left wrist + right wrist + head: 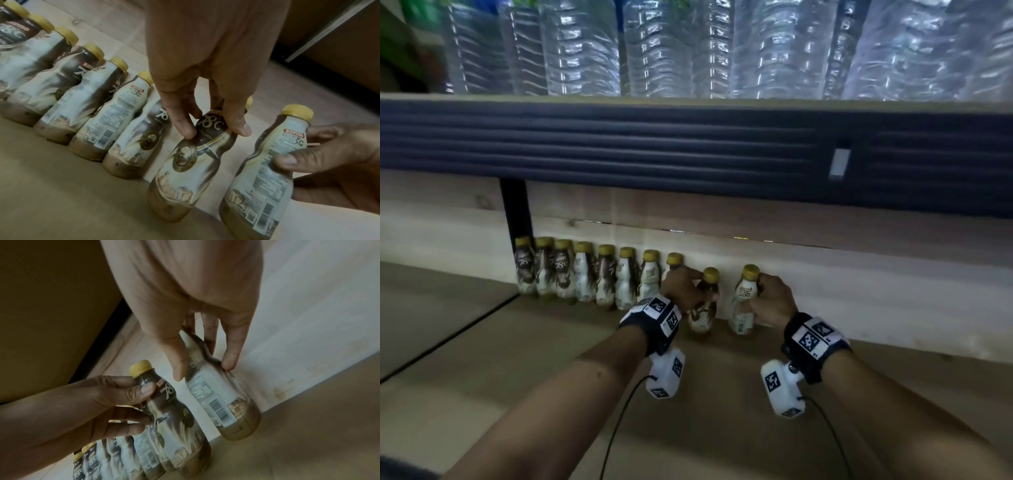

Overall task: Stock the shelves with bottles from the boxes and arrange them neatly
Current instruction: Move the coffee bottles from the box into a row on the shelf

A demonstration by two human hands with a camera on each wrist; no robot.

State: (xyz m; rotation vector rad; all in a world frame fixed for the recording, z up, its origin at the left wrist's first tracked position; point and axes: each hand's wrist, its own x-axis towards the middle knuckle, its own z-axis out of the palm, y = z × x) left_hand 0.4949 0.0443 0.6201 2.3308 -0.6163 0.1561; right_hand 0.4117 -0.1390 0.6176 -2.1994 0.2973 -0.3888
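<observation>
Two bottles at the end of the row

The left hand (681, 286) holds a dark bottle (703, 303). Its thumb and fingers (183, 126) curl round the thin upper part, just under the yellow cap. The bottle stands on the shelf (482, 359) (its bottom looks like it touches the wood, but that is hard to be sure of).

The right hand (774, 301) holds a pale bottle (743, 301). Its thumb (179, 356) is on one side of the bottle and a fingertip on the other side, so the grip is closed round it. This bottle also stands up straight on the shelf.

The row (585, 274) of small bottles with yellow caps runs along the back wall (825, 274). The dark bottle is just to the right of the row, a bit nearer to the person than the row is. The pale bottle is to the right of the dark bottle, with a small gap between them, so they do not touch.

Above the row hangs a dark shelf edge (619, 147) with a small white tag (839, 163). On top of that edge stand big clear water bottles (654, 48). Both wrists wear black bands with white cameras and thin black wires
</observation>
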